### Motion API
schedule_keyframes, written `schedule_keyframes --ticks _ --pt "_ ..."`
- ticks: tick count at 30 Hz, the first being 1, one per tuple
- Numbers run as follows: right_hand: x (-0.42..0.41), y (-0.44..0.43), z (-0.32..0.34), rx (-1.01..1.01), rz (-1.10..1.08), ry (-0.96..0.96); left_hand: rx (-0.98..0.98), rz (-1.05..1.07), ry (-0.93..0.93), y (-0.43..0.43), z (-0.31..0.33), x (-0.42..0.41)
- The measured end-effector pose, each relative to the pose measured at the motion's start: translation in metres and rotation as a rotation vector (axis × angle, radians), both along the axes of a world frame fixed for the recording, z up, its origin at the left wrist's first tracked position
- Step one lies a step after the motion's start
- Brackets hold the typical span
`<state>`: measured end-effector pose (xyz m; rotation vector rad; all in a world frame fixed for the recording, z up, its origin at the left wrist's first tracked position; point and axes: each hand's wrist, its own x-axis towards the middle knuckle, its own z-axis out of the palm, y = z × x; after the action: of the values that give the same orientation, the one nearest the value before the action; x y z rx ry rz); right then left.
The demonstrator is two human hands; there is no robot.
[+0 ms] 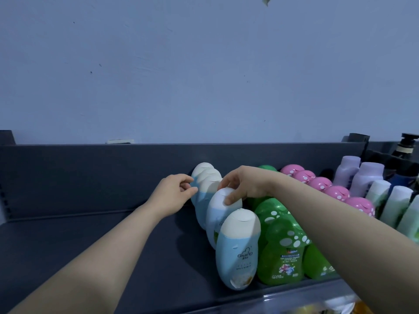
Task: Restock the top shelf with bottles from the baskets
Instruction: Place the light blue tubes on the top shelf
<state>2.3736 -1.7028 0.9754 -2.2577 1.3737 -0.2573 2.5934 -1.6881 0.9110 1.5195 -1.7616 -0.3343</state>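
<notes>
Dim, with a cool bluish cast overall. Soft, even light and no glare. Faint soft shadows on the shelf [68, 257] left of the blue bottles [235, 250]. Wide-angle stretch toward the 6 o'clock edge. The 5 o'clock corner is blurred; the centre is fairly sharp.

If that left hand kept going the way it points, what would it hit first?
Probably the rear blue bottles, right ahead of the left hand; whether they already touch is unclear.
</notes>
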Motion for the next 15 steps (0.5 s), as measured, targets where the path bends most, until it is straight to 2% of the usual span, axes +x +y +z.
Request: schedule_keyframes --ticks 12,15 --pt "-0.007 0.013 0.010 0.125 0.085 -0.010 0.032 -0.013 0.002 -0.005 0.001 -0.002" --pt "-0.008 0.007 0.018 0.086 0.025 -0.100 0.032 -0.001 0.014 -0.008 0.003 0.000"
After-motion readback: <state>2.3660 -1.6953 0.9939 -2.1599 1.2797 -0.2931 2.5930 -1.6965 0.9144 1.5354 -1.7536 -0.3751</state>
